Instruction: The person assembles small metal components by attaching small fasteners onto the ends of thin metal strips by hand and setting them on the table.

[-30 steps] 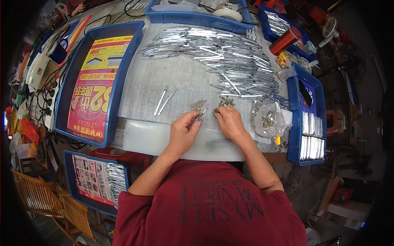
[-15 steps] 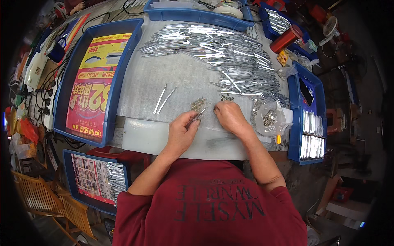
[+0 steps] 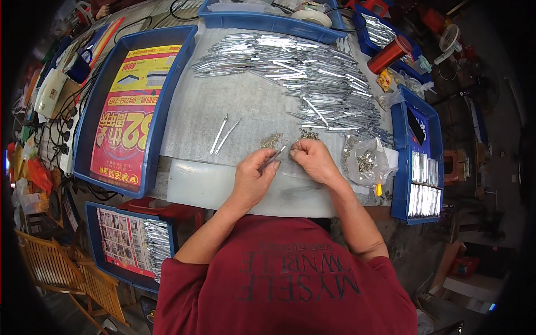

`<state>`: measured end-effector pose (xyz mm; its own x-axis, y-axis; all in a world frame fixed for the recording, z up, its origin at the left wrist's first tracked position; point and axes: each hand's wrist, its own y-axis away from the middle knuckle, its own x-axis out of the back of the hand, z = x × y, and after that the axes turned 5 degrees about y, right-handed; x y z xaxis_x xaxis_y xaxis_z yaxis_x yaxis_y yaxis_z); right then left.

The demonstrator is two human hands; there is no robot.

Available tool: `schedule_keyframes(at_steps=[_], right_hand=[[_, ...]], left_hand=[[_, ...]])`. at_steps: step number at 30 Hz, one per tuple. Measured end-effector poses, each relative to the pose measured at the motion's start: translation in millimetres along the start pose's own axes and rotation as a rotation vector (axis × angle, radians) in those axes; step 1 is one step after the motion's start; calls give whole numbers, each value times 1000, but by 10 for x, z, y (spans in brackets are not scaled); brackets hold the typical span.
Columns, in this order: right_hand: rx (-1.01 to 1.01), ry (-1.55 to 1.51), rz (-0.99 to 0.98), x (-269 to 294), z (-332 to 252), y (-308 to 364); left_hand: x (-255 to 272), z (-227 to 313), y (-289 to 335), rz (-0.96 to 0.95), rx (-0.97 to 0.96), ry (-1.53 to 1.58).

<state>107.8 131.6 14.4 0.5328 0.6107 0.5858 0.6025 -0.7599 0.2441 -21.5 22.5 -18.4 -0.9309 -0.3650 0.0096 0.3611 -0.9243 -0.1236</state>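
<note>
My left hand is closed around a slim silver metal strip, whose end pokes up past the fingertips. Close to that end, my right hand is pinched; whatever lies between its fingers is too small to make out. Just beyond the hands are a small heap of brassy bits and a heap of darker small metal parts. Two loose metal strips lie side by side to the left. A large pile of similar strips spreads over the far right of the table.
A clear plastic bag of small metal parts sits right of my right hand. Blue trays stand at the left, far edge and right, the right one holding stacked strips. A lower blue tray is at the near left. A red cylinder is far right.
My left hand has shifted slightly to the right, and more of the metal strip's end now shows above its fingers. My right hand stays pinched in nearly the same place.
</note>
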Motion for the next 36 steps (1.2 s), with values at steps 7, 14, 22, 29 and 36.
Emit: schedule_keyframes(at_steps=[7,14,22,29,36], right_hand=[[-136,-686,-87,-83,-118,210],[-164,-754,-164,-99,18,226],[-114,-644,-76,-159,5,266],[-65,-528,-52,-154,47,289],[-4,-470,49,-187,56,350]], left_hand=[[-71,253,-64,-34,-66,-102],[-77,208,-49,-59,-111,-157],[-92,190,-31,-57,-106,-160],[-124,191,-27,-57,-109,-177],[-132,214,-21,-54,-76,-150]])
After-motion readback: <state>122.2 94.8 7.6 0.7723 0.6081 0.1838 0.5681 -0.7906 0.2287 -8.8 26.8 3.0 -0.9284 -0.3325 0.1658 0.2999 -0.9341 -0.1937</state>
